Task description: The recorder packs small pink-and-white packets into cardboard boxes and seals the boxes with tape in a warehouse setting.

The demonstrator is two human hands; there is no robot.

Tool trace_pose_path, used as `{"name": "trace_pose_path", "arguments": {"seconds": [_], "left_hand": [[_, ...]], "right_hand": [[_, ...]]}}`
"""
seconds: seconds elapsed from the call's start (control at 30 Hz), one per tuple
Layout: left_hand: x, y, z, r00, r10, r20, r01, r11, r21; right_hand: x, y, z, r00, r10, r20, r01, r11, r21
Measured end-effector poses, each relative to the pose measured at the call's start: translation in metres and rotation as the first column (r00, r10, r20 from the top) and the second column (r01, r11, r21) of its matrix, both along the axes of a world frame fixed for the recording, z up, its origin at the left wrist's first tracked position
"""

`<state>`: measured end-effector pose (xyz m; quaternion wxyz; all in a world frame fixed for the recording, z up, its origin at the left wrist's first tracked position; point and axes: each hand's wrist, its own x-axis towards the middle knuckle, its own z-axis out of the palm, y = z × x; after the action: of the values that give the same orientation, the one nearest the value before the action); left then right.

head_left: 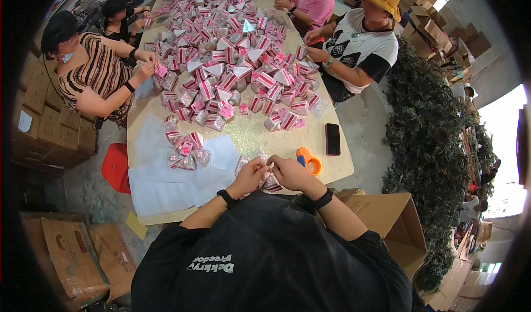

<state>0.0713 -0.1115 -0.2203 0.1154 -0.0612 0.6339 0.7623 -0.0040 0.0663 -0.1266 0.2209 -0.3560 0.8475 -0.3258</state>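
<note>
At the near edge of the table, my left hand (250, 175) and my right hand (292, 174) meet with fingers bent and pinched together. Between them is a small clear packet (271, 182) with pink and silvery parts, largely covered by the fingers. Similar clear packets peek out around my hands. To the left, a small group of pink-and-white topped clear packets (188, 150) lies on white paper sheets (160, 187). An orange tape dispenser (313, 165) with a blue part rests just right of my right hand.
A large heap of pink-and-white packets (227, 63) covers the table (337, 171) farther off. A black phone (332, 139) lies near the right edge. Several people work along both sides. An open carton (387, 218) stands beside me at right, a red stool (115, 167) at left.
</note>
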Motion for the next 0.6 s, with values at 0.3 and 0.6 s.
{"name": "trace_pose_path", "arguments": {"seconds": [0.3,0.6], "left_hand": [[-0.001,-0.003,0.015,0.993,-0.038,-0.113,0.008,0.968,-0.251],[-0.007,-0.001,0.032,0.988,-0.033,-0.154,0.018,0.995,-0.094]], "right_hand": [[-0.004,-0.002,0.001,0.998,-0.047,-0.043,0.045,0.998,-0.050],[-0.007,0.003,0.029,0.998,-0.057,-0.011,0.056,0.997,-0.047]]}}
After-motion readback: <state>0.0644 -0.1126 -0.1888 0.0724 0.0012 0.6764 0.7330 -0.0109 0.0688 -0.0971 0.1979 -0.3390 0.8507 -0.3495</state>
